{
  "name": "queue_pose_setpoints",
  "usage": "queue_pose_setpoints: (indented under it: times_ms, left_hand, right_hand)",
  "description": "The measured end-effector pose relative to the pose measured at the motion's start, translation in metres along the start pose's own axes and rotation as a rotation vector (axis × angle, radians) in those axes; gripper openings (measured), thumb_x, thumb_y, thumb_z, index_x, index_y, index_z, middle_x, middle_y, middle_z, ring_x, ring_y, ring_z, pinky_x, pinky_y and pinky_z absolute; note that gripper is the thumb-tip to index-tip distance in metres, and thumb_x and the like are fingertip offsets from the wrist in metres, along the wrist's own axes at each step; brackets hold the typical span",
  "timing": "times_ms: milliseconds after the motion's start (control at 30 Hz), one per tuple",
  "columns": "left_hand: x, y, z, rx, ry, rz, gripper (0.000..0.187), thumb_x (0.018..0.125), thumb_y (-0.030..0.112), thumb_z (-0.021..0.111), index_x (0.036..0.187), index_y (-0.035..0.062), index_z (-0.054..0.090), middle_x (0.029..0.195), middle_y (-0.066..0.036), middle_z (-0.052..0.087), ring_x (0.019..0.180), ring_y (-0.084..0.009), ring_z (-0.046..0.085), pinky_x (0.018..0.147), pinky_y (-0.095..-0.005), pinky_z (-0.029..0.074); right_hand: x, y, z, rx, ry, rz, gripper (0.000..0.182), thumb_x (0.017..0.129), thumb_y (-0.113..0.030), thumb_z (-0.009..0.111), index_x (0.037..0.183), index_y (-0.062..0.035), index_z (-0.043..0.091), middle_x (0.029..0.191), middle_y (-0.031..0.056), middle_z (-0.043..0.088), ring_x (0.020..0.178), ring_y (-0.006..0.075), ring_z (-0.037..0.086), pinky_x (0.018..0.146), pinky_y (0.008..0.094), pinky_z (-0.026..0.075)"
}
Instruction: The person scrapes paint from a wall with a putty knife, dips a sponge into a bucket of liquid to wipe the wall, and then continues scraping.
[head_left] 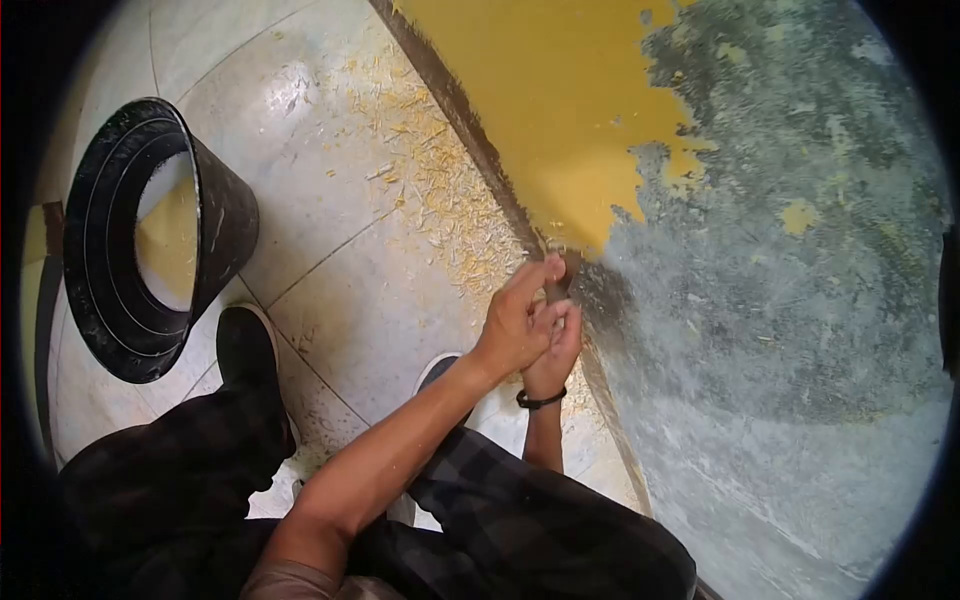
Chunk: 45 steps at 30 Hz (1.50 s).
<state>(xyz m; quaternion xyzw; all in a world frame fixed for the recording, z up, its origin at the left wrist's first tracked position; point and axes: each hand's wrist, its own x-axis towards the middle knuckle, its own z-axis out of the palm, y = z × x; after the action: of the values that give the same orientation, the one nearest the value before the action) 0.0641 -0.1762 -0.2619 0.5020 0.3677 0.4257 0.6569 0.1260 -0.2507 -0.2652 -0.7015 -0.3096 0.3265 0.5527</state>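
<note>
My left hand (515, 322) and my right hand (557, 350) are close together at the foot of the wall, fingers curled. Between their fingertips shows a small, dark, flat scraper (562, 280), mostly hidden and blurred; its handle cannot be made out. It is close to the lower edge of the yellow paint (560, 120) on the wall. To the right, the grey bare wall (770, 260) carries a few yellow specks. A dark band circles my right wrist.
Yellow and white paint flakes (440, 200) litter the tiled floor (290, 150) along the wall. A black bucket (225, 220) lies on its side at left, pale inside. My dark shoe (248, 345) is beside it, and my knees are bent beneath my arms.
</note>
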Motion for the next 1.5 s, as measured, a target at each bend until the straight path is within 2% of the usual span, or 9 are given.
queue_pose_setpoints:
  times_ms: [100, 267, 700, 767, 933, 1100, 1167, 1367, 1500]
  left_hand:
    - [-0.011, -0.007, 0.009, 0.040, -0.017, 0.148, 0.036, 0.081, -0.005, 0.060, 0.117, -0.0029, 0.054, 0.115, -0.017, 0.058, 0.110, -0.0281, 0.058, 0.090, -0.0309, 0.050]
    - [0.013, 0.004, -0.004, 0.006, 0.101, -0.029, 0.035, 0.079, 0.001, 0.061, 0.114, -0.0008, 0.056, 0.109, -0.017, 0.061, 0.105, -0.0297, 0.061, 0.083, -0.0310, 0.050]
    - [-0.002, 0.006, 0.008, -0.012, 0.032, 0.105, 0.038, 0.077, -0.003, 0.062, 0.114, -0.0029, 0.057, 0.114, -0.019, 0.059, 0.109, -0.0324, 0.059, 0.088, -0.0337, 0.049]
    - [-0.004, 0.010, 0.007, 0.000, -0.007, 0.059, 0.038, 0.080, -0.005, 0.060, 0.117, -0.0017, 0.055, 0.116, -0.014, 0.058, 0.111, -0.0224, 0.057, 0.086, -0.0283, 0.052]
    - [0.016, 0.019, -0.007, 0.003, 0.066, -0.050, 0.038, 0.080, -0.002, 0.060, 0.117, -0.0002, 0.055, 0.114, -0.015, 0.059, 0.105, -0.0267, 0.060, 0.075, -0.0295, 0.053]
    - [0.005, 0.018, 0.002, -0.035, 0.040, 0.080, 0.039, 0.080, -0.001, 0.060, 0.119, -0.0005, 0.055, 0.112, -0.016, 0.060, 0.105, -0.0284, 0.060, 0.082, -0.0323, 0.051]
    - [0.012, 0.010, 0.001, 0.075, 0.040, 0.100, 0.035, 0.083, -0.001, 0.062, 0.117, -0.0015, 0.055, 0.112, -0.014, 0.059, 0.113, -0.0218, 0.056, 0.088, -0.0272, 0.049]
    - [0.009, 0.003, -0.006, -0.017, 0.022, 0.048, 0.040, 0.081, -0.008, 0.059, 0.119, 0.0010, 0.054, 0.118, -0.013, 0.056, 0.115, -0.0229, 0.054, 0.089, -0.0287, 0.052]
    - [0.005, 0.014, 0.003, -0.076, 0.008, 0.045, 0.035, 0.079, -0.003, 0.062, 0.114, -0.0017, 0.056, 0.113, -0.016, 0.060, 0.108, -0.0284, 0.059, 0.084, -0.0312, 0.052]
  right_hand:
    - [0.000, -0.004, -0.002, 0.185, 0.011, -0.015, 0.017, 0.089, -0.005, 0.061, 0.095, -0.0042, 0.045, 0.088, 0.0028, 0.054, 0.084, 0.0115, 0.055, 0.076, 0.0251, 0.047]
    - [0.016, -0.002, 0.007, 0.015, -0.063, -0.007, 0.013, 0.093, -0.008, 0.056, 0.096, -0.0055, 0.044, 0.088, 0.0023, 0.055, 0.082, 0.0093, 0.055, 0.073, 0.0239, 0.047]
    - [0.002, -0.018, 0.000, 0.082, -0.031, 0.010, 0.016, 0.090, -0.003, 0.059, 0.094, -0.0045, 0.043, 0.090, 0.0042, 0.054, 0.085, 0.0111, 0.055, 0.077, 0.0253, 0.047]
    - [0.008, -0.017, 0.002, 0.048, -0.003, -0.005, 0.016, 0.090, -0.003, 0.059, 0.093, -0.0046, 0.043, 0.090, 0.0046, 0.055, 0.085, 0.0110, 0.055, 0.077, 0.0255, 0.047]
    - [0.014, -0.009, 0.006, 0.008, -0.049, -0.016, 0.015, 0.091, -0.004, 0.058, 0.097, -0.0034, 0.044, 0.090, 0.0041, 0.056, 0.084, 0.0114, 0.056, 0.075, 0.0250, 0.047]
    - [0.007, -0.016, 0.006, 0.077, 0.031, 0.043, 0.014, 0.091, -0.003, 0.056, 0.099, -0.0029, 0.044, 0.085, 0.0036, 0.058, 0.080, 0.0121, 0.058, 0.074, 0.0250, 0.048]
    - [0.027, -0.020, 0.014, 0.056, 0.043, 0.068, 0.014, 0.091, -0.001, 0.055, 0.100, -0.0025, 0.045, 0.086, 0.0047, 0.059, 0.079, 0.0125, 0.058, 0.072, 0.0258, 0.049]
    - [0.016, -0.014, 0.017, -0.021, -0.047, -0.105, 0.012, 0.093, -0.003, 0.052, 0.103, -0.0018, 0.045, 0.093, 0.0068, 0.061, 0.083, 0.0127, 0.059, 0.075, 0.0263, 0.049]
    - [0.008, -0.019, 0.011, 0.151, 0.067, 0.079, 0.017, 0.090, -0.004, 0.058, 0.102, -0.0032, 0.045, 0.094, 0.0064, 0.061, 0.084, 0.0110, 0.059, 0.077, 0.0262, 0.050]
